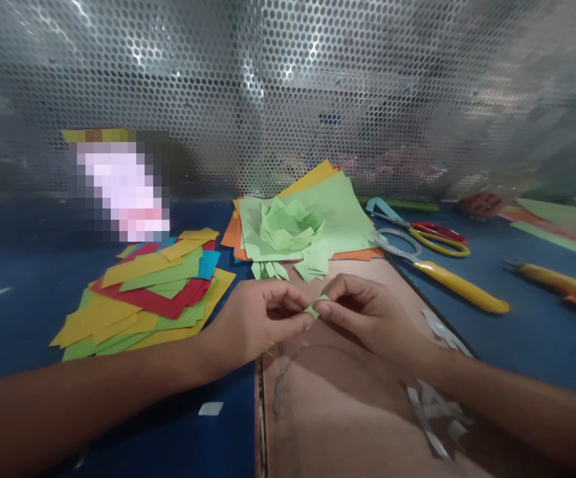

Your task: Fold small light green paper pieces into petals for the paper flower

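Observation:
Between my two hands is a small piece of light green paper, pinched at both sides. My left hand grips its left end with thumb and fingertips; my right hand pinches the right end. Most of the piece is covered by my fingers. Just beyond, small folded green paper pieces lie near the board's far end. Behind them a ring of interlocked folded green paper rests on a green sheet, which lies over orange and yellow sheets.
Left of my hands is a pile of coloured paper strips. To the right lie scissors with red and yellow handles, a yellow-handled tool and a yellow cutter. White scraps litter the brown board. A perforated metal panel stands behind.

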`<state>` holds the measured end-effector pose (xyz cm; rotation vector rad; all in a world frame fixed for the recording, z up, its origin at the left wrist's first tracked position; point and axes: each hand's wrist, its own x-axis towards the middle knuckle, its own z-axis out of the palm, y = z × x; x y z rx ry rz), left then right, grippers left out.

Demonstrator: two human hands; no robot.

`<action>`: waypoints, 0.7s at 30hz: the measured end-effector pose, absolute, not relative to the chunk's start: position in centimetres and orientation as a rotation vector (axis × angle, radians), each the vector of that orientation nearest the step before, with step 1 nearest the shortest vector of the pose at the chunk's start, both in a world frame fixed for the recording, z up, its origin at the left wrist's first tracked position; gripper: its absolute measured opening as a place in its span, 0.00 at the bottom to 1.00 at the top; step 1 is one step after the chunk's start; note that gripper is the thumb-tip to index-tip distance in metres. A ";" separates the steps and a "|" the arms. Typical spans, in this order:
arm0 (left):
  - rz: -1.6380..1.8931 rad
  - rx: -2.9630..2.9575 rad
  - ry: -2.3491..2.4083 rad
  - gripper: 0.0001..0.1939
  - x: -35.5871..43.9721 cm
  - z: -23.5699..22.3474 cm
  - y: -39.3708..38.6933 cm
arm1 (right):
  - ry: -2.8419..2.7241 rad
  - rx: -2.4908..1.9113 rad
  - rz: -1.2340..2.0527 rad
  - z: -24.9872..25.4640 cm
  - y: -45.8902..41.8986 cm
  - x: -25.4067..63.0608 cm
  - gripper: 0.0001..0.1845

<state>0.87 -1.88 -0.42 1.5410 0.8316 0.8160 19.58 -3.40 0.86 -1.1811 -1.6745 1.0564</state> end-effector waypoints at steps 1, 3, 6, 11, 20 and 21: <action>0.820 1.541 0.832 0.06 0.9 -0.4 -1.9 | -1.678 -1.180 1.050 0.9 -3.4 19.5 0.16; 0.816 1.536 0.829 0.06 0.9 -0.4 -1.8 | -1.689 -1.181 1.036 1.0 -3.4 19.5 0.17; 0.797 1.525 0.823 0.06 0.8 -0.5 -1.8 | -1.702 -1.180 1.022 1.1 -3.4 19.5 0.17; 0.788 1.523 0.824 0.07 0.7 -0.5 -1.8 | -1.697 -1.159 1.015 0.9 -3.4 19.6 0.16; 0.808 1.611 0.896 0.07 0.8 -0.4 -1.6 | -1.717 -1.166 0.985 1.2 -3.7 19.5 0.16; 0.806 1.610 0.902 0.07 0.8 -0.4 -1.6 | -1.713 -1.160 0.986 1.2 -3.7 19.5 0.16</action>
